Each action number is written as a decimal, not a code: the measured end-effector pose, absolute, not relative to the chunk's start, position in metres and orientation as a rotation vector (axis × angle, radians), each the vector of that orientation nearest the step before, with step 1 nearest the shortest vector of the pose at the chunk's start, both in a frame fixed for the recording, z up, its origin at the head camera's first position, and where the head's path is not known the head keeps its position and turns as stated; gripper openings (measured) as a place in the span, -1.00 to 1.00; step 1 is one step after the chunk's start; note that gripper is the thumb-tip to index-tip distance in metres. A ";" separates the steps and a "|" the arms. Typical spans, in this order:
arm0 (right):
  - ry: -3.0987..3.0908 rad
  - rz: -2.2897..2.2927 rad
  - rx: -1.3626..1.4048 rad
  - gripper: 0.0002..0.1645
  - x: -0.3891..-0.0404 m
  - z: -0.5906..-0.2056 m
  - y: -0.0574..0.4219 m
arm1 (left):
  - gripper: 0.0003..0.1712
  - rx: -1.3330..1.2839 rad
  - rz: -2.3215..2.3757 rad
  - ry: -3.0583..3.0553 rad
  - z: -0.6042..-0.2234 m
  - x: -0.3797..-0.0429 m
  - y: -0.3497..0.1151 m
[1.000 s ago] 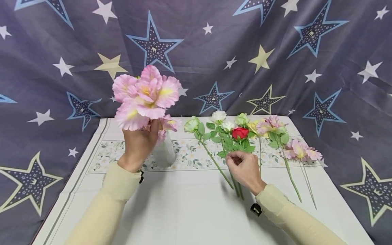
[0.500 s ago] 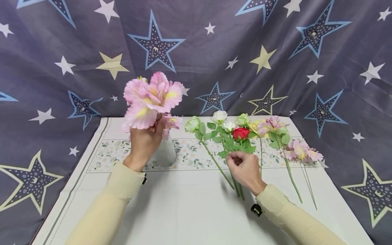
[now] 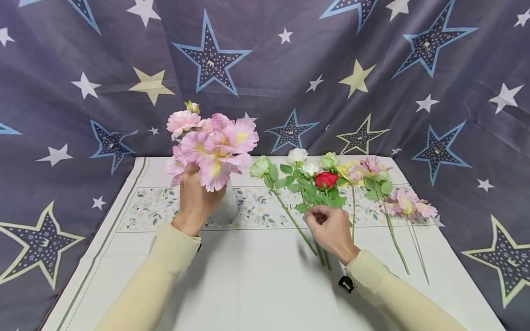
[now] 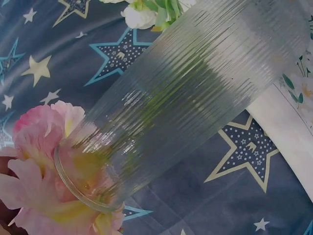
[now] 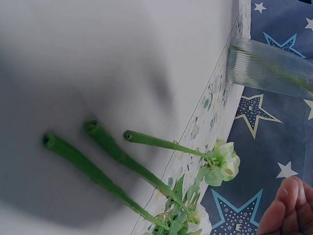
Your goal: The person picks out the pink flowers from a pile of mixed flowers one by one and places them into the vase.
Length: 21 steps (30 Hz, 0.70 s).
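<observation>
My left hand (image 3: 198,197) is at the mouth of a ribbed clear glass vase (image 3: 225,209), holding a pink iris-like flower (image 3: 221,145) with yellow centres. Its petals cover my fingertips in the head view. In the left wrist view the pink petals (image 4: 34,181) crowd around the vase rim, and green stems show dimly through the glass. Another pink bloom (image 3: 184,123) with a green bud rises behind. My right hand (image 3: 331,230) hovers, loosely curled, over the stems of several roses; no stem shows between its fingers (image 5: 286,210) in the right wrist view.
On the white tablecloth (image 3: 248,285) lie a pale green rose (image 3: 261,167), a white rose (image 3: 297,156), a red rose (image 3: 326,179) and, farther right, pink-yellow flowers (image 3: 406,202). A floral band (image 3: 145,209) crosses the cloth. A star-patterned curtain (image 3: 265,78) hangs behind.
My left hand has moved right and slightly down, bringing the pink flower lower over the vase and turning it. The pink bloom behind now shows. My right hand has barely moved.
</observation>
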State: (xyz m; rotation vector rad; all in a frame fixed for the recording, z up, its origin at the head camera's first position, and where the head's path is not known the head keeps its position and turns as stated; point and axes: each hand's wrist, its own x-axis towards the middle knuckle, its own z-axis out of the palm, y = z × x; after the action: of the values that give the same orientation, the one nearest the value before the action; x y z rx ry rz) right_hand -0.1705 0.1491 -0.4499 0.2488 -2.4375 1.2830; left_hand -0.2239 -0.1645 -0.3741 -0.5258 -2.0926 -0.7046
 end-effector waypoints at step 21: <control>-2.436 1.274 0.248 -0.86 -0.172 -0.456 0.147 | -0.72 -0.496 -0.237 -1.802 -0.410 -0.235 -0.168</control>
State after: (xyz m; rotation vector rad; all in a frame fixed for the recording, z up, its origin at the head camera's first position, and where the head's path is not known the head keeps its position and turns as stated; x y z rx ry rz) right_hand -0.1716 0.1466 -0.4558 0.2479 -2.4365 1.2739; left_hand -0.2347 -0.1678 -0.4095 -0.4965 -1.8020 -0.2367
